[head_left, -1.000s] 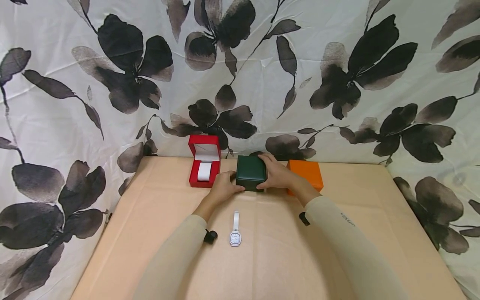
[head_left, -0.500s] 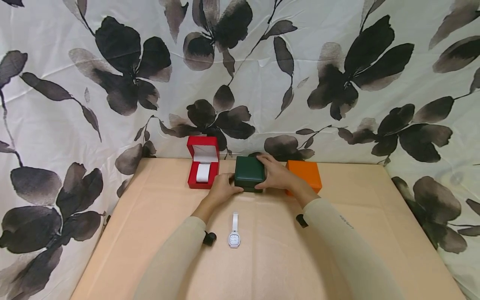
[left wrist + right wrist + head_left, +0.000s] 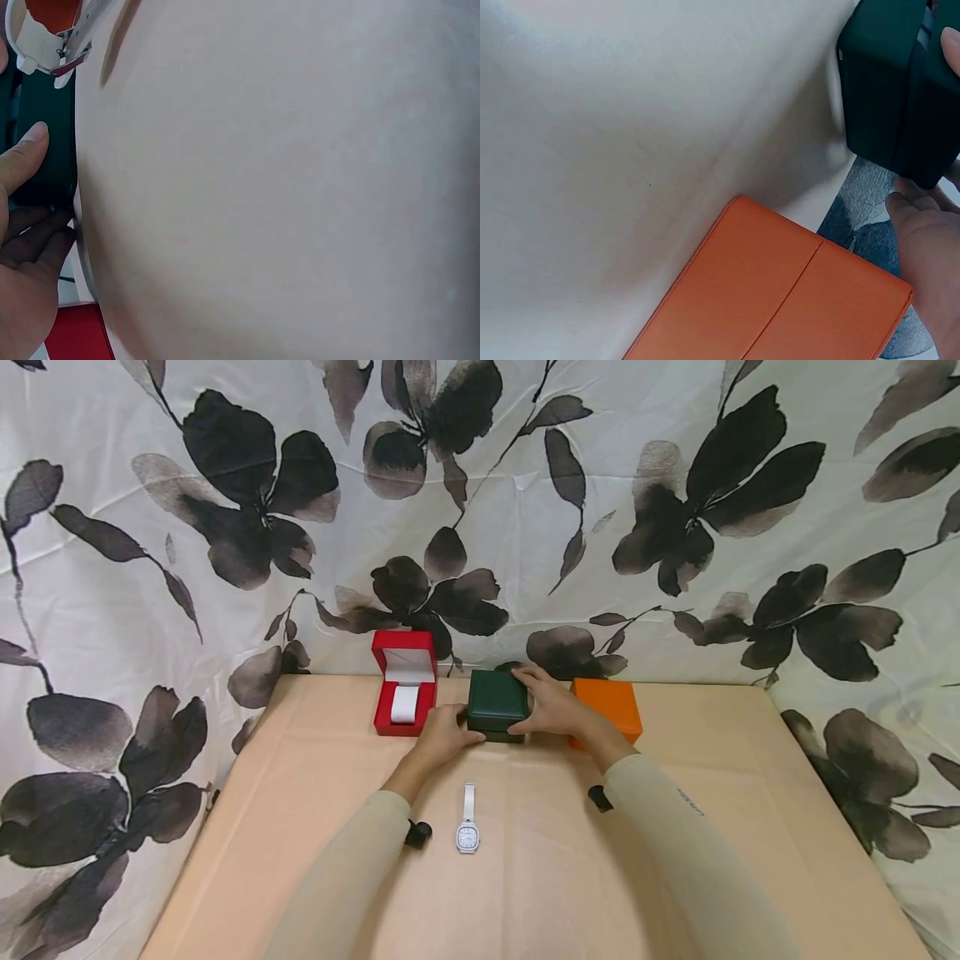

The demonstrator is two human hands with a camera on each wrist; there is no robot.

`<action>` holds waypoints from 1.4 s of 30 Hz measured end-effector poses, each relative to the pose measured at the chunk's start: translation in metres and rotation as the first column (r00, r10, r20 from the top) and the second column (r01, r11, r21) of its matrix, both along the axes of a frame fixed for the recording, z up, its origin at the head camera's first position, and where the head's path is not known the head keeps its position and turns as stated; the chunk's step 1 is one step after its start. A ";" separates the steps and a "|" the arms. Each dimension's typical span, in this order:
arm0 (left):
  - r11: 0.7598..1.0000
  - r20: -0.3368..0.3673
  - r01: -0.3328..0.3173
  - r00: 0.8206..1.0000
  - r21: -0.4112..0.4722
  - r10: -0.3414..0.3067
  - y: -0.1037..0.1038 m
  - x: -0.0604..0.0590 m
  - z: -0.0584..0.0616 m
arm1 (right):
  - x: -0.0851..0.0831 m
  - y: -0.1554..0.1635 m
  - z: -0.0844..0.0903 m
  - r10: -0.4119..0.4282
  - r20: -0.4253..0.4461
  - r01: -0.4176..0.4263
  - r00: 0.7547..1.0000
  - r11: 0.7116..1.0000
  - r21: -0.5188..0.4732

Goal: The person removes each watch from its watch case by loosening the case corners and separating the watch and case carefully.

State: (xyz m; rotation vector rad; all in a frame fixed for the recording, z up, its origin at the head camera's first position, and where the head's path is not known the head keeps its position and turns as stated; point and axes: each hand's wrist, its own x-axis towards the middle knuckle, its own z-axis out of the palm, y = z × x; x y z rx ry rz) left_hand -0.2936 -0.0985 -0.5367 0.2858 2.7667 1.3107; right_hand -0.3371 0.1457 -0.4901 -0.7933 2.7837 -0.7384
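A closed dark green box (image 3: 495,703) stands at the back of the tan table (image 3: 300,827), between an open red box (image 3: 405,693) and a closed orange box (image 3: 613,703). My left hand (image 3: 444,735) grips the green box's near left corner, and the left wrist view shows the thumb (image 3: 22,159) pressed on the green box (image 3: 46,150). My right hand (image 3: 551,706) curls over its top and right side. The right wrist view shows the green box (image 3: 894,90), my right hand's fingers (image 3: 930,247) and the orange box (image 3: 780,300).
A white wristwatch (image 3: 468,820) lies flat on the table between my forearms. The red box holds a white cushion (image 3: 406,703). A flower-print cloth (image 3: 675,527) hangs behind the table and on both sides. Small black cameras (image 3: 417,834) sit under my wrists.
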 end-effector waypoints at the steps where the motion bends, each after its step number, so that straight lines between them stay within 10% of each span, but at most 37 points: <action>1: 1.000 0.000 -0.002 1.000 0.000 0.002 0.000 0.000 0.000 | 0.000 0.000 0.000 0.000 0.003 0.000 1.000 1.000 -0.002; 42: 1.000 -0.001 -0.003 1.000 -0.008 0.003 0.003 -0.012 -0.001 | -0.032 0.008 0.012 -0.014 0.136 0.011 0.991 1.000 0.021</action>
